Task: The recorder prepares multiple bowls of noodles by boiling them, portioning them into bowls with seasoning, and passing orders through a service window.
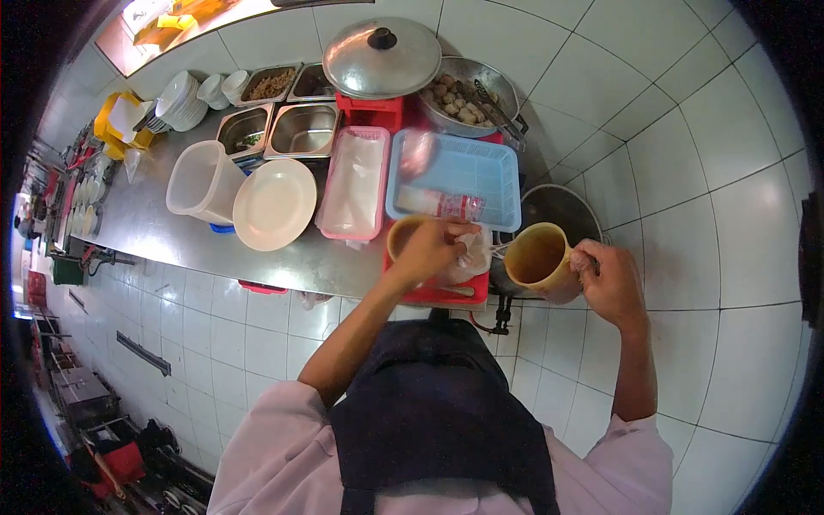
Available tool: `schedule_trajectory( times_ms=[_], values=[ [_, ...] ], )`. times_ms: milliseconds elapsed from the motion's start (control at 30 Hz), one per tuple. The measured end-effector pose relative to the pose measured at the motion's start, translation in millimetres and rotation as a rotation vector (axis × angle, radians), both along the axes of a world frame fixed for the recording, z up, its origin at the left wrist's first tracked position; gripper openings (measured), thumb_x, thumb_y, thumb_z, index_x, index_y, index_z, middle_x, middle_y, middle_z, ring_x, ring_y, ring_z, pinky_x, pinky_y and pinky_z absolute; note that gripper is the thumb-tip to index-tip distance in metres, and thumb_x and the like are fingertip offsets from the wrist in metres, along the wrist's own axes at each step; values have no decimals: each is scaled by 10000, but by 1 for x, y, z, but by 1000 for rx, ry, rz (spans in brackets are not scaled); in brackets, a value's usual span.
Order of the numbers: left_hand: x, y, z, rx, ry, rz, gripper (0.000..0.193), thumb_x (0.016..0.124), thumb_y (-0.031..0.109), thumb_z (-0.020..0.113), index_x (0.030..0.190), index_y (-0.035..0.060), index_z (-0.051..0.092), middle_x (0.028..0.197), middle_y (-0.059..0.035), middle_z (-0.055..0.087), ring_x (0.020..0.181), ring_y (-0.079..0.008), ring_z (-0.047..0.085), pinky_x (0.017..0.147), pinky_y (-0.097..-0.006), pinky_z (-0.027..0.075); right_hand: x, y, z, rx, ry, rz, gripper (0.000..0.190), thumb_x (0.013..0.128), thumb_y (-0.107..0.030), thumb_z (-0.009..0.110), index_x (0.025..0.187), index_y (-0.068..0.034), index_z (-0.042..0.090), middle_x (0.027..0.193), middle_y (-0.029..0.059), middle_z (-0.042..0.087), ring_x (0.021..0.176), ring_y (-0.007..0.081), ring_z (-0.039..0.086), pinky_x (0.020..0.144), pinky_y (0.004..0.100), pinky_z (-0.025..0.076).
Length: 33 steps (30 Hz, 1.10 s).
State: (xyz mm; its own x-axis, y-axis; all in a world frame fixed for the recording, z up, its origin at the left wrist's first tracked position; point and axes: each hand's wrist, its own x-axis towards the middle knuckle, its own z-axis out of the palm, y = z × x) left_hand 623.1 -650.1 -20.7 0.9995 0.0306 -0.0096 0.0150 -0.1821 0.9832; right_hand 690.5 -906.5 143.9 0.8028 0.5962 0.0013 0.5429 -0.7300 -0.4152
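Observation:
My right hand (608, 280) grips the handle of a yellow mug (537, 257), which is tilted and has brownish liquid or staining inside. The mug is over the near side of a deep metal pot (559, 198). My left hand (438, 248) is bent over a white plastic tub (477, 254) that seems lined with a clear bag. Whether its fingers pinch anything is hidden. Partly behind that hand is a second yellowish cup or bowl (405, 233). Both the tub and this cup are on a red tray (444, 295), where a spoon-like utensil (457, 291) lies near the front edge.
Beyond my hands are a blue plastic basket (454, 174) and a pink tray (354, 183). A wide pan of meatballs (460, 106) with tongs stands behind, beside a domed metal lid (383, 61). Leftward are a cream plate (275, 205), a clear tub (203, 177) and steel food pans (304, 131).

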Motion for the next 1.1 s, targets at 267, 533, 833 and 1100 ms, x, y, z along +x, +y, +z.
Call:
schedule_trajectory(
  times_ms=[267, 533, 833, 1100],
  values=[
    [0, 4, -1, -13, 4, -29, 409, 814, 3, 589, 1215, 45, 659, 1123, -131, 685, 966, -208, 646, 882, -317, 493, -2, 15, 18, -94, 44, -11, 194, 935, -173, 577, 881, -8, 663, 765, 172, 670, 715, 339, 659, 666, 422, 491],
    [-1, 1, -10, -41, -83, -4, 408, 805, -27, 565, 1198, 19, 665, 1039, -124, 695, 871, -189, 655, 804, -307, 515, 0, 20, 20, -144, 29, 21, 200, 929, -191, 584, 867, -18, 663, 759, 185, 665, 706, 368, 649, 660, 444, 489],
    [-3, 0, -6, -90, 48, -33, 365, 856, -22, 546, 1200, 25, 658, 1137, -122, 689, 1046, -199, 634, 953, -320, 481, 1, 34, 17, -237, -12, 65, 218, 925, -225, 585, 851, -36, 663, 776, 189, 671, 731, 376, 657, 681, 471, 498],
    [-5, 2, 1, -169, 35, -59, 417, 810, -56, 544, 1203, 28, 656, 1159, -118, 678, 1075, -201, 619, 965, -316, 470, 5, 52, 5, -344, -45, 129, 228, 927, -256, 564, 879, -54, 659, 811, 190, 676, 782, 391, 661, 718, 499, 513]
  ],
)
